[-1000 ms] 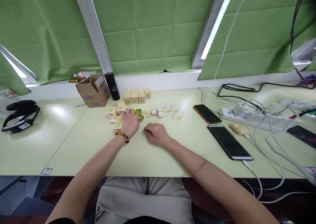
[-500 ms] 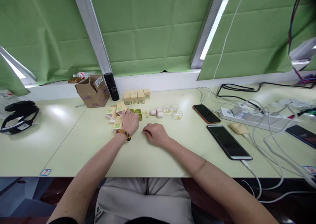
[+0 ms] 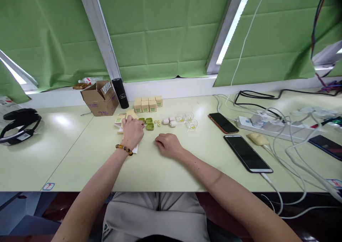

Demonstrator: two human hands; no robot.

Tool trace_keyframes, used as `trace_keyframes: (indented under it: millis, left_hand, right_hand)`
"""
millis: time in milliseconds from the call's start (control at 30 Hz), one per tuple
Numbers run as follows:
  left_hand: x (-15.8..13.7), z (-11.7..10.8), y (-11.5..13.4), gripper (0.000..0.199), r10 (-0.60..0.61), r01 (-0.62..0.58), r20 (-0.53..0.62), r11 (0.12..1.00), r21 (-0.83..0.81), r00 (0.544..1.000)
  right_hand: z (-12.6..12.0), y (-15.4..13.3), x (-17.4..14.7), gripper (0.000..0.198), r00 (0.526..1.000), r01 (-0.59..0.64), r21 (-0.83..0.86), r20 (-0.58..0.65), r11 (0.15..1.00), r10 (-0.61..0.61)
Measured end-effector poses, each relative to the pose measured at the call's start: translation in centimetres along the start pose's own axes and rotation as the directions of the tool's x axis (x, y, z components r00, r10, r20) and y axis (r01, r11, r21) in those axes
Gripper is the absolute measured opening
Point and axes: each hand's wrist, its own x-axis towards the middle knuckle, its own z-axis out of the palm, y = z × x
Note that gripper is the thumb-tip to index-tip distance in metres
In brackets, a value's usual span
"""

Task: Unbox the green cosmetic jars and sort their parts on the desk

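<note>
My left hand (image 3: pixel 133 131), with a beaded bracelet at the wrist, bends its fingers down over the small tan boxes at the left of the group. Its fingertips and whatever they grip are hidden. A white paper flap (image 3: pixel 135 150) shows beneath the palm. Beside its thumb lie small green square containers (image 3: pixel 150 126). Closed and resting on the table, my right hand (image 3: pixel 168 145) shows nothing in its curled fingers. Farther off are tiny yellow pieces (image 3: pixel 157 122), several pinkish-white cylinders (image 3: pixel 172 124) and clear cups (image 3: pixel 191 124) with yellow bits inside. An open tan box (image 3: pixel 120 119) sits left of my fingers.
Small tan boxes (image 3: pixel 145 105) stand in a row behind. A cardboard carton (image 3: pixel 103 101) and black bottle (image 3: pixel 120 93) are at the back left, a black headset (image 3: pixel 21 126) far left. Phones (image 3: pixel 248 153), a power strip (image 3: pixel 278 128) and loose cables lie right.
My left hand has moved left and slightly toward me, off the green containers and over the nearest tan box. The green containers now show more fully. My right hand has stayed put.
</note>
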Motion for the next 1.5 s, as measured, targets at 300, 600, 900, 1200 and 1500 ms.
trace_keyframes:
  millis: [300,600,900,1200,1500]
  left_hand:
    - [-0.9,-1.9,-1.6,0.023,-0.016,0.018,-0.09,1.0,0.021,0.996]
    - [-2.2,-1.1,0.2,0.029,0.24,-0.251,0.095,0.959,0.13,0.966]
    - [-3.3,-0.8,2.1,0.037,0.402,-0.43,0.271,0.901,0.052,0.875]
    - [-3.4,-0.4,2.2,0.035,0.417,-0.442,0.271,0.896,0.036,0.868]
    - [-3.0,-0.5,1.8,0.035,0.43,-0.441,0.206,0.898,0.008,0.879]
  right_hand:
    - [0.0,0.1,0.0,0.022,1.0,-0.003,0.003,-0.001,1.0,0.003]
    - [0.0,1.1,0.3,0.019,0.988,-0.035,0.071,-0.148,0.997,0.045]
    - [-5.5,6.2,7.8,0.027,0.93,-0.261,-0.053,-0.283,0.964,0.236]
    - [-4.3,11.6,13.7,0.049,0.964,-0.262,-0.389,-0.15,0.883,0.221]
    - [-3.0,13.1,17.7,0.061,0.951,-0.293,-0.454,-0.049,0.841,0.305]
